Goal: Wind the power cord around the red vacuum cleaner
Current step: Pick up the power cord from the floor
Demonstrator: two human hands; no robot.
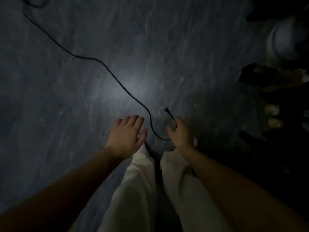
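Cord [91,58] trails black across a dim grey floor [184,56], running from the 11 o'clock corner down to the centre, where it dips into a loop and rises to its plug [166,110] just at 3 o'clock of centre. The right hand [181,133], at 5 o'clock, appears to pinch the cord just behind the plug, fingers [178,122] curled round it, though blur softens the grip. The left hand [127,133], at 7 o'clock, hovers flat with fingers spread and straight, holding nothing and close beside the loop without touching it. White trousers [133,190] fill the 6 o'clock edge.

No red vacuum can be made out; by this reading the winding has not begun, and only the plug end is being gathered.

Risks from here: the long slack on the floor may kink or knot if hauled in fast; the far end curls out of sight at 11 o'clock and may snag on whatever lies there, jerking the plug from a light pinch; poor light makes it easy to tread on the loop near the feet.

Dark clutter [267,97] crowds the 3 o'clock edge, too shadowed to identify; a pale round object [284,42] sits at 2 o'clock. Both lie well apart from the cord's line, yet a swinging plug could catch among them.
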